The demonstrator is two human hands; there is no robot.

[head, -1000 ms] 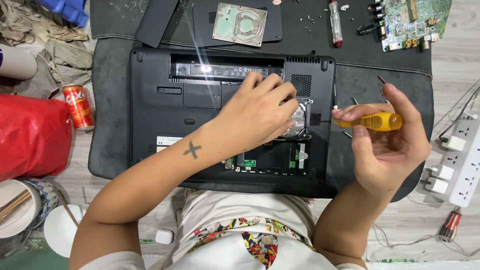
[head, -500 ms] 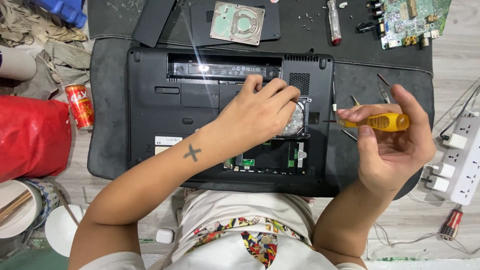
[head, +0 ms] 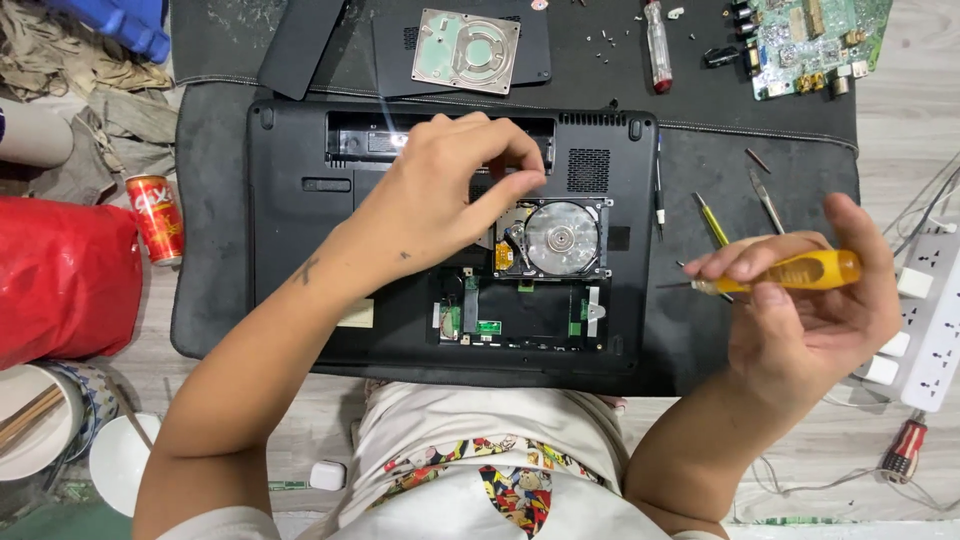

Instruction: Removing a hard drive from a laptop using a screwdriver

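Observation:
A black laptop (head: 300,230) lies bottom-up on a dark mat, its bays uncovered. In the middle bay sits an opened hard drive (head: 560,238) with a shiny platter showing. My left hand (head: 440,195) hovers over the laptop just left of the drive, fingers curled and pinched together near the drive's upper left corner; whether they hold something small is unclear. My right hand (head: 810,310) is off the laptop's right edge, gripping a yellow-handled screwdriver (head: 800,272) held level with its tip pointing left.
A second drive (head: 466,50) on a black cover, a red-handled screwdriver (head: 656,30) and a green circuit board (head: 808,38) lie at the back. Loose tools (head: 712,222) rest right of the laptop. A white power strip (head: 935,320) is far right; red can (head: 156,218) and red bag (head: 60,275) left.
My left hand has lifted off the hard drive and shifted left and up, uncovering the platter. My right hand with the screwdriver has drifted slightly right and lower.

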